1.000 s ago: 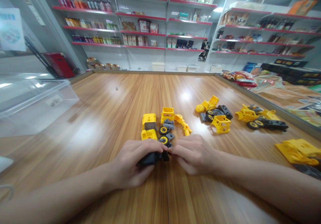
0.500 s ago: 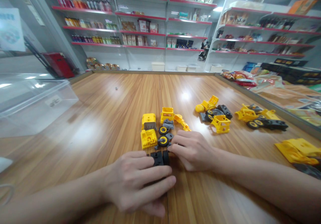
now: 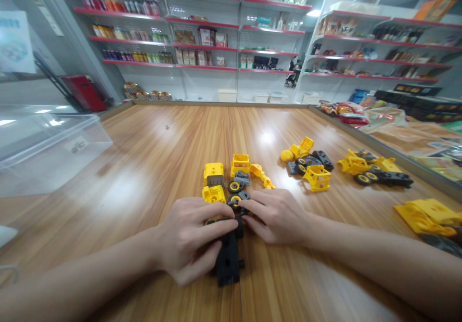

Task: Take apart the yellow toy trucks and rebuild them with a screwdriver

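A black toy-truck chassis (image 3: 228,264) lies in front of me, pointing towards me, with a black wheel at its far end. My left hand (image 3: 195,238) is closed over its far part, the fingers bent across it and hiding some of it. Just to the right, my right hand (image 3: 270,213) has its fingertips pinched by the far end of the chassis, on something small and dark that I cannot make out. Beyond the fingertips are black wheels with yellow hubs (image 3: 234,186), a yellow cab (image 3: 213,173), a yellow box-like part (image 3: 240,164) and a yellow digger arm (image 3: 263,176).
Other yellow and black toy vehicle parts (image 3: 316,177) lie to the right, with more parts (image 3: 382,173) farther over and a yellow piece (image 3: 429,213) near the right edge. A clear plastic bin (image 3: 46,153) stands left. Stocked shelves (image 3: 205,47) line the back.
My left hand has moved away from me to the far part of the chassis, uncovering its near end. My right fingertips have shifted slightly and remain pinched.
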`<state>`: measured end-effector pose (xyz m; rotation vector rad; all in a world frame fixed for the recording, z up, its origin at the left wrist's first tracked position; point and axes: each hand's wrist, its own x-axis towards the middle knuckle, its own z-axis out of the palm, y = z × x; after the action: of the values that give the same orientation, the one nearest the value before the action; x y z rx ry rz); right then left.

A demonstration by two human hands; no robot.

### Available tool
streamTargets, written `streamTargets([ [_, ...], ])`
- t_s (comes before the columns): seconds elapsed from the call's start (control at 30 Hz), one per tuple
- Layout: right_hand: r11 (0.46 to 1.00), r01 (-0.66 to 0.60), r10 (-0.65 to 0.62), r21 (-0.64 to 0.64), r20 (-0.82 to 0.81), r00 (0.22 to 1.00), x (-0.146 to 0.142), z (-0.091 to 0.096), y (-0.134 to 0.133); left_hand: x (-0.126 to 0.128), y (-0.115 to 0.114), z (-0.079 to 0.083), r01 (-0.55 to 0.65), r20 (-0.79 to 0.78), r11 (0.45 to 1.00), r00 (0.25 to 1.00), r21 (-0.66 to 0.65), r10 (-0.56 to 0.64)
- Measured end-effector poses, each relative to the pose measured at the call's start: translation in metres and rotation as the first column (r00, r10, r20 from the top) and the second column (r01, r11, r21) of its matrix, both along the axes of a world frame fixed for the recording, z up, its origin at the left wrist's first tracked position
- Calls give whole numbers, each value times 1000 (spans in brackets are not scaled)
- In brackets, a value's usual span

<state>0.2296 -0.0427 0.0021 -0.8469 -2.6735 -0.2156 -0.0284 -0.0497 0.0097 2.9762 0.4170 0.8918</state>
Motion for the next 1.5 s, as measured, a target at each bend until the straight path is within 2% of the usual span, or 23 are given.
streamTargets([
  [0.1, 999, 36, -36, -14, 1, 999, 0, 0, 0, 2, -3, 0, -45, -7, 997, 999, 55, 45],
  [0.27, 997, 76, -77, -33, -46, 996, -1, -1, 0, 9, -7, 5, -41, 53, 994, 998, 100, 36],
  [0.33, 995, 97, -98, -21, -60, 993, -2, -1, -1, 11, -7, 7, -20, 63, 997, 998, 69, 16],
  [0.53, 990, 141, -142, -17, -41, 989, -3, -1, -3, 13, -6, 4, 149, -36, 988, 988, -49, -150],
  [0.7, 985, 169, -171, -36, -43, 984, -2, -1, -2, 13, -6, 4, 136, -86, 987, 986, -86, -143],
  [1.03, 982, 185, -187, -23, -70, 980, -4, -3, -2, 17, -5, 4, 191, -37, 965, 979, -182, -201],
  [1.33, 992, 123, -121, 8, -121, 985, -3, -2, 0, 17, -3, 1, 193, -36, 953, 978, -235, -207],
  [1.5, 988, 147, -139, 50, -140, 980, -3, -1, -1, 16, -3, -2, 198, -49, 946, 975, -258, -217],
])
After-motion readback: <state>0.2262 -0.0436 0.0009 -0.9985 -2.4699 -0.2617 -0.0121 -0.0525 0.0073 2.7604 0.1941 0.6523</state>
